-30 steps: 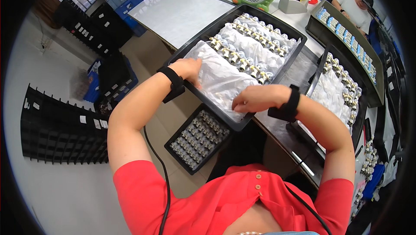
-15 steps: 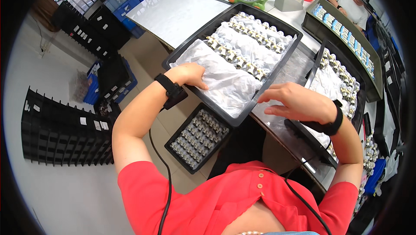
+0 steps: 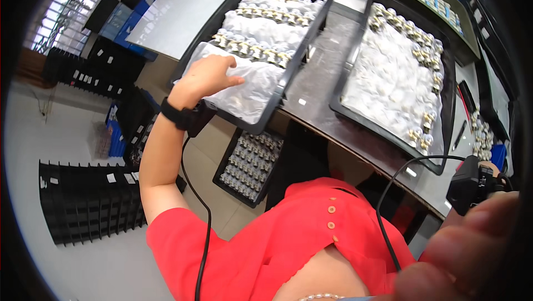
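My left hand (image 3: 211, 77) rests on the crumpled white plastic sheet (image 3: 244, 100) at the near end of a black tray (image 3: 263, 122). Its thumb stands apart from the fingers, and nothing shows in its grasp. Beyond the sheet, rows of small white-and-brass parts (image 3: 252, 50) lie in that tray, with more white sheet between them. My right hand (image 3: 458, 245) is raised close to the camera at the lower right, big and blurred. Whether its fingers hold anything cannot be made out. Each wrist wears a black band with a device.
A second black tray (image 3: 340, 106), lined with white sheet and edged with similar parts, lies at right on the table. Behind it stands a grey-green tray (image 3: 472, 43) of blue-and-white pieces. Another filled tray (image 3: 217, 177) sits on the floor below. Black crates (image 3: 89, 204) stand at left. Cables hang across my front.
My right hand has left the near edge of the left tray and come up toward the camera. My left hand stays at the sheet, its thumb now lifted apart. The view has shifted rightward.
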Tool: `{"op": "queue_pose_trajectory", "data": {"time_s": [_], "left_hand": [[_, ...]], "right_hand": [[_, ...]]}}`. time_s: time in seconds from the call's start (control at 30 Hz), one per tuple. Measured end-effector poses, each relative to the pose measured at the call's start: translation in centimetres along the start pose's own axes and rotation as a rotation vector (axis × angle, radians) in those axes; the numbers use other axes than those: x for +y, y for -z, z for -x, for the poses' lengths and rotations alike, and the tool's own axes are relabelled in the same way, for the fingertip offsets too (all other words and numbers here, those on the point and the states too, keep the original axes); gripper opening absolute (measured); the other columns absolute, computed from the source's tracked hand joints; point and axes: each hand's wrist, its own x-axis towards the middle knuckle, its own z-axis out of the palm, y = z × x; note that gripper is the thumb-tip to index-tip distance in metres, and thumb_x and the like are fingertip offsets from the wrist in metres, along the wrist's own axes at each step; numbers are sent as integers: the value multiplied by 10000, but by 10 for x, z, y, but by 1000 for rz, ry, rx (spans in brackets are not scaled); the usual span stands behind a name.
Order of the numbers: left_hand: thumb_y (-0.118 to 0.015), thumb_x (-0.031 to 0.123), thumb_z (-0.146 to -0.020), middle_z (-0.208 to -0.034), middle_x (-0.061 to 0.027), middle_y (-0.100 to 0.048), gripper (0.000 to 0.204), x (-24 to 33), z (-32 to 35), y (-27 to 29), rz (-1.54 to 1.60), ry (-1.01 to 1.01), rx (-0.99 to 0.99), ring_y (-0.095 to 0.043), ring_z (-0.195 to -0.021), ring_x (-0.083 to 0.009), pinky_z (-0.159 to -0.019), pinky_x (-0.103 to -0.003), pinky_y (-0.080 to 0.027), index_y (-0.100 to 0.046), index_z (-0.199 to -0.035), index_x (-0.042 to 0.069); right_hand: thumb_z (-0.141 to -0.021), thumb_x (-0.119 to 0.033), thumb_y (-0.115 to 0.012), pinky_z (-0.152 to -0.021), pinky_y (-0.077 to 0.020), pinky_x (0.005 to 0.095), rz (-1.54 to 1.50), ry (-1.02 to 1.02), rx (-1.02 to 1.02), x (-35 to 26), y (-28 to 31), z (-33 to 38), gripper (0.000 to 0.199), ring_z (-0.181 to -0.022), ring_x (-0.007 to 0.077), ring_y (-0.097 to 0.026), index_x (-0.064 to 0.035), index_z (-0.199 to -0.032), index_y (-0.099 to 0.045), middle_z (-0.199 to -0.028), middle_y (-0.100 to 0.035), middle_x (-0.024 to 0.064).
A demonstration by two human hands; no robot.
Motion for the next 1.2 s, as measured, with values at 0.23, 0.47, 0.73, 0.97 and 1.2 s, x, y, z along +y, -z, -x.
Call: {"op": "queue_pose_trajectory", "data": {"time_s": [0.23,0.47,0.73,0.97,1.2], "left_hand": [[-691,218,-810,-858,-112,-658,321,89,-1,9,397,-395,303,-623,-783,-210,-722,-318,-486,-612,-1054,24],[-687,227,-822,-838,-110,-661,314,181,-25,-3,594,-714,223,-627,-794,-207,-738,-309,-490,-619,-1052,24],[-648,223,-850,-875,-155,-653,317,240,-56,-17,468,-900,-175,-641,-765,-276,-685,-358,-494,-600,-1100,33],[-657,192,-847,-862,-134,-658,291,232,-56,-23,584,-857,-191,-641,-759,-222,-694,-324,-497,-612,-1080,24],[-636,163,-888,-908,-87,-661,258,221,-65,-35,841,-751,-278,-617,-866,-123,-786,-263,-499,-607,-1084,-2]], "right_hand": [[-703,-52,-646,-624,-462,346,29,-15,-95,-9,46,40,198,-696,236,-588,-36,-901,-644,-785,-602,89],[-700,-24,-636,-614,-456,325,51,-274,-216,-19,100,75,180,-679,225,-586,-24,-880,-647,-757,-606,97],[-751,-54,-617,-685,-480,362,-36,-871,-344,64,40,149,162,-751,292,-621,32,-889,-625,-799,-638,146],[-683,-101,-686,-777,-492,391,111,-1018,-748,101,-12,214,373,-929,343,-586,8,-1017,-558,-969,-584,183],[-600,-112,-712,-747,-515,414,296,-1113,-859,116,-40,232,438,-878,365,-609,36,-979,-554,-931,-593,212]]}}
